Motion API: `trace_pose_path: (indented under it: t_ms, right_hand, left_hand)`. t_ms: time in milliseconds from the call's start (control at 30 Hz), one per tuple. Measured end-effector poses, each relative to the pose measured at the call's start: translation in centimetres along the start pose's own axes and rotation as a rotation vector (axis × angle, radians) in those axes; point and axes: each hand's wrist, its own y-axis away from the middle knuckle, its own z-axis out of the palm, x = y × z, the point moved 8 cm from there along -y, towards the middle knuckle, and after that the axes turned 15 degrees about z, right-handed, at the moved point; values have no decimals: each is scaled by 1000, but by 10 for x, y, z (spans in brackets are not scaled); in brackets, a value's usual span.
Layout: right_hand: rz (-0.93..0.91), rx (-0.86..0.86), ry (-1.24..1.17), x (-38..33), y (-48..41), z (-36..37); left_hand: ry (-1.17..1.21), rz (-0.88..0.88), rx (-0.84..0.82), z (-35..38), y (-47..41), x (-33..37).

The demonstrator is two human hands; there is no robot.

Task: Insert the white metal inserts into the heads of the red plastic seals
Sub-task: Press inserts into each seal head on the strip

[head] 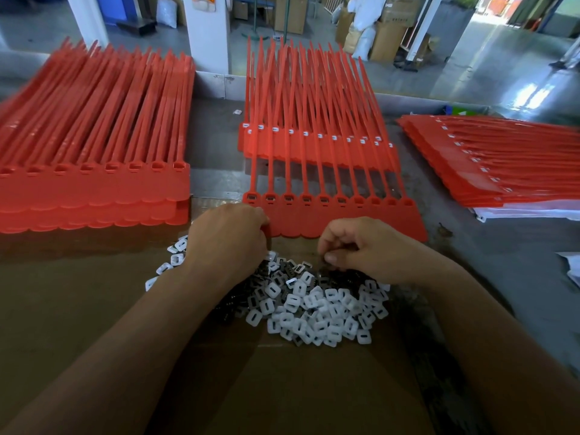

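The right hand [361, 249] hovers over the far edge of the heap of white inserts [314, 309]. Its fingers are curled in and the thumb is drawn against them in a narrow pinch. Whether an insert sits in that pinch I cannot tell, as it is too small to make out. The left hand [229, 237] is knuckles-up over the heap's left side with its fingers bent under and hidden. It touches the near-left corner of the front strip of seals [345, 221], but the view does not show whether it grips that corner or only rests there.

This looks like the picking-up step: one hand fetches an insert while the other steadies the strip. The next move calls for turning the insert the right way round, carrying it over the strip to an open head and pressing it in squarely.

The strip lies flat just beyond the heap, its row of heads [323, 200] on the far side. The heap lies on brown cardboard [282, 387] spread over the desk [470, 246]. A stack with empty heads [94, 189] is at the left. A middle stack [314, 142] and a right stack [502, 158] already show white in theirs.
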Motion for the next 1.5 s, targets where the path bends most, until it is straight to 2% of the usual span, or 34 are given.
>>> trace_pose_path:
  t_ms: [300, 867, 1167, 1500]
  right_hand:
    - [-4, -34, 35, -1, 1, 2]
    - [-67, 26, -6, -4, 3, -1]
    - [-60, 204, -236, -1, 6, -20]
    - [41, 475, -326, 33, 8, -63]
  left_hand:
    - [1, 5, 5, 0, 1, 0]
    - [7, 8, -7, 1, 0, 0]
    - [4, 6, -12, 1, 1, 0]
    - [9, 3, -12, 2, 0, -1]
